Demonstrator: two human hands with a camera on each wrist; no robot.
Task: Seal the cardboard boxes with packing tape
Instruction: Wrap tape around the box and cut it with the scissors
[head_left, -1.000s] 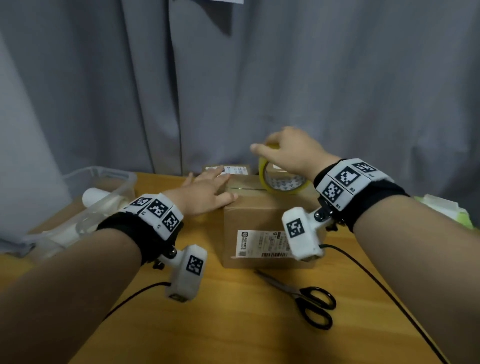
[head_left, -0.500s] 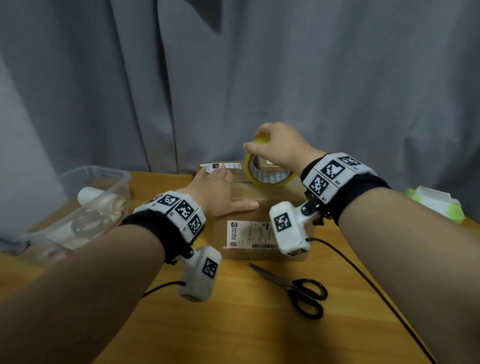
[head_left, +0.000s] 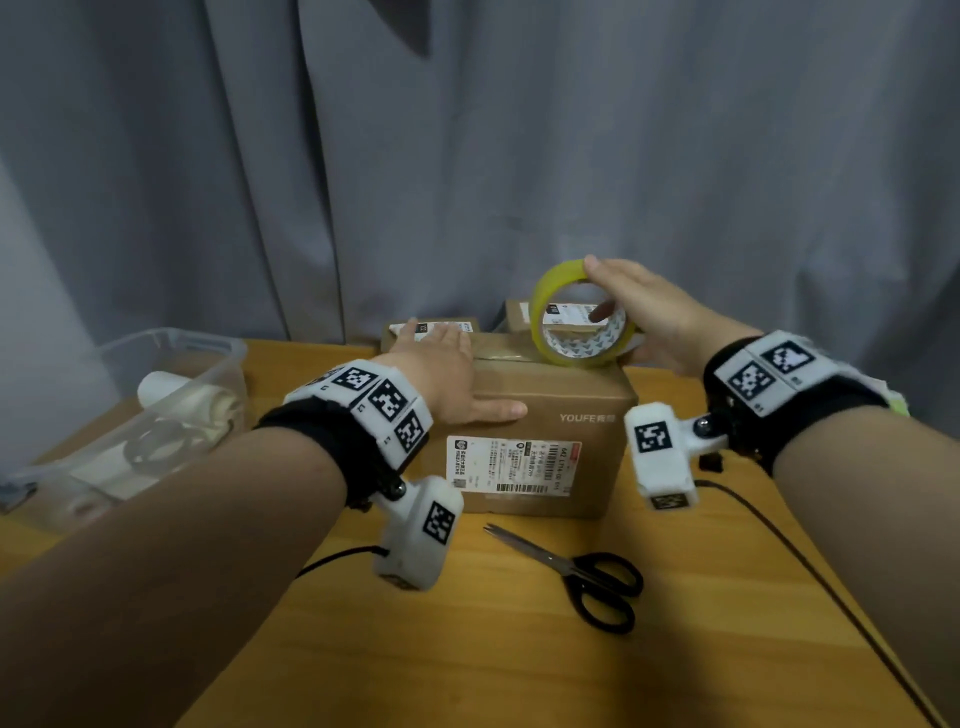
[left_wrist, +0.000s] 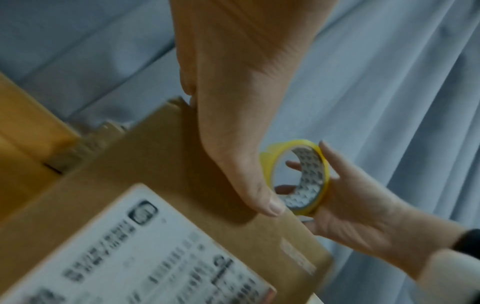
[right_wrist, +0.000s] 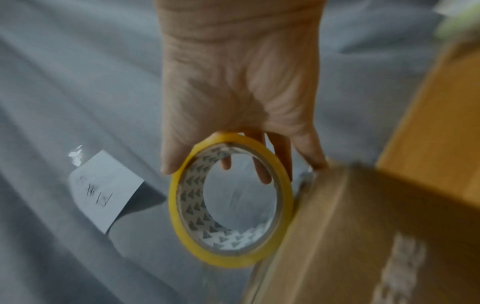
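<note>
Shipping label (left_wrist: 145, 253) print blurred, cut off below.

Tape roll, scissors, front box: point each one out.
tape roll (head_left: 540, 301), head view, on its yellow outer band at the upper left.
scissors (head_left: 605, 590), head view, on the black handles.
front box (head_left: 597, 400), head view, on the bare brown front face by the printed brand.

My left hand (head_left: 447, 374) lies flat, fingers (head_left: 415, 332) straight, thumb out. My right hand (head_left: 654, 317) seems curled in a grip, fingers hooked inward.
</note>
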